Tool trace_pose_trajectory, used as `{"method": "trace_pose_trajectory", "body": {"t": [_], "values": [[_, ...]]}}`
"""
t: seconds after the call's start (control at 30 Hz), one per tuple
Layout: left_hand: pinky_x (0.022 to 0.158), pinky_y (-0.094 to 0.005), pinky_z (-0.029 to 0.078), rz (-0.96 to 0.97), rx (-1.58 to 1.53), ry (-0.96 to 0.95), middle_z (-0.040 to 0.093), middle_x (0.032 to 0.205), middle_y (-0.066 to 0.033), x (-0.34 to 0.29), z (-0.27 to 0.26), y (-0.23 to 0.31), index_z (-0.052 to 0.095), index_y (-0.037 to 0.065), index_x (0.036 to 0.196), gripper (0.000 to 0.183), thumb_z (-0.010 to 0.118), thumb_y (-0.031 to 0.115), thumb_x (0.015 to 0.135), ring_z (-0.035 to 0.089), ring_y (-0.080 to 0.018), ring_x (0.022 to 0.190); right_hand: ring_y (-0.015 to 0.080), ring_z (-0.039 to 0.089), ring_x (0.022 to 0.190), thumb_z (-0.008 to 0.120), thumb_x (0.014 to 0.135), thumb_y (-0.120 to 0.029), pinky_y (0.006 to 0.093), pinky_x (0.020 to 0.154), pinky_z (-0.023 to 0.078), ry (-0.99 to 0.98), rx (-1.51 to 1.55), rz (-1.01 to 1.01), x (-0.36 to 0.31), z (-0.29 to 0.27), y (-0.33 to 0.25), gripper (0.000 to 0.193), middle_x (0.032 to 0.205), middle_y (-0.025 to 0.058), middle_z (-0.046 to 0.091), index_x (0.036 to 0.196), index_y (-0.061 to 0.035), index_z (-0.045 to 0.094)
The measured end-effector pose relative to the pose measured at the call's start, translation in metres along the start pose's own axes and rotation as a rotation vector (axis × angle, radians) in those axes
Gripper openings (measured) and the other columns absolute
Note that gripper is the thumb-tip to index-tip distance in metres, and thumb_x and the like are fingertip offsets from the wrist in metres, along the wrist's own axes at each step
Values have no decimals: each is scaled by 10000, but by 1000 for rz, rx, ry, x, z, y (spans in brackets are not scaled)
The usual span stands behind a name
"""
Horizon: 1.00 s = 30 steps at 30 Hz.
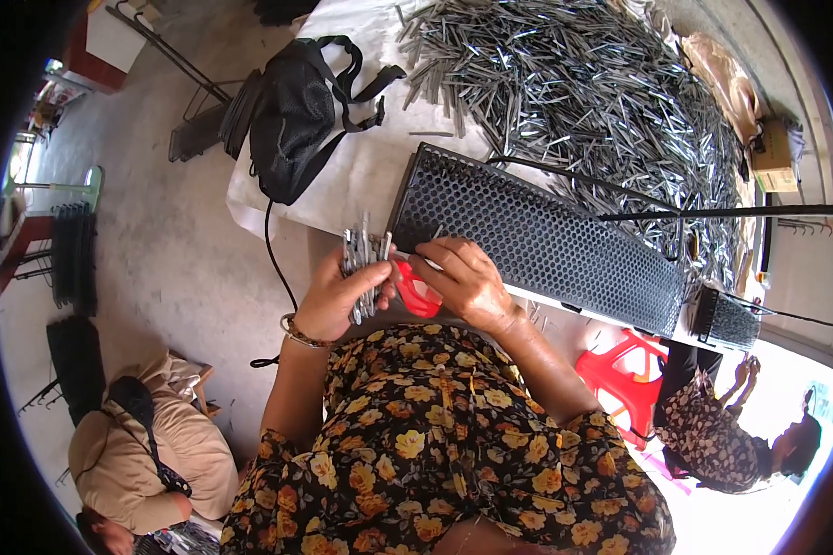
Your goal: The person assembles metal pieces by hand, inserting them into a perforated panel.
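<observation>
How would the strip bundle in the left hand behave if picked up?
The bundle of thin grey strips is probably stiff: its pieces look straight, without sagging beyond the left hand. They may slide on each other, as their ends sit uneven. No band shows around them, so they would likely scatter if released.

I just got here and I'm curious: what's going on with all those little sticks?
A person's left hand holds a bundle of thin, straight grey strips. Their right hand is at the near edge of a long black panel full of small holes; I can't tell whether it grips a strip. Beyond the panel, a big loose heap of thin dark-grey strips lies on a white-covered table, with a black fabric bag with straps at the left.
</observation>
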State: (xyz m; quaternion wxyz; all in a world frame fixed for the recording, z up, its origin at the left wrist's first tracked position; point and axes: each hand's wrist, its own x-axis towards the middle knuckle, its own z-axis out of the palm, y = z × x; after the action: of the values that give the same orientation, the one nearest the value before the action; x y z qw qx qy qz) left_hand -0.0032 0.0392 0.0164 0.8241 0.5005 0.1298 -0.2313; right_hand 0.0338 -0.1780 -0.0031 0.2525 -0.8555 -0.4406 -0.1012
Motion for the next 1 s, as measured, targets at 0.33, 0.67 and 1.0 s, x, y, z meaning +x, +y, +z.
{"method": "trace_pose_trajectory", "body": {"t": [0.33, 0.67, 1.0], "values": [[570, -235, 487, -247, -54, -213, 636, 846, -60, 21, 30, -47, 561, 32, 1075, 252, 605, 225, 919, 595, -99, 686, 279, 640, 800, 671, 807, -8, 351, 731, 508, 530, 87, 440, 20, -21, 54, 202, 893, 126, 674, 1009, -23, 667], [539, -229, 456, -173, 49, -226, 627, 854, -73, 13, 29, -37, 530, 32, 1099, 243, 571, 209, 938, 574, -90, 663, 251, 632, 800, 683, 798, -24, 336, 735, 471, 566, -10, 389, 18, -10, 66, 192, 913, 85, 681, 988, -58, 678], [523, -219, 437, -173, 11, -271, 615, 858, -79, 12, 29, -35, 458, 56, 1263, 362, 569, 183, 943, 546, -79, 638, 232, 602, 824, 698, 777, -34, 341, 743, 451, 495, -85, 338, 13, -5, 66, 211, 920, 46, 669, 983, -81, 683]]}}
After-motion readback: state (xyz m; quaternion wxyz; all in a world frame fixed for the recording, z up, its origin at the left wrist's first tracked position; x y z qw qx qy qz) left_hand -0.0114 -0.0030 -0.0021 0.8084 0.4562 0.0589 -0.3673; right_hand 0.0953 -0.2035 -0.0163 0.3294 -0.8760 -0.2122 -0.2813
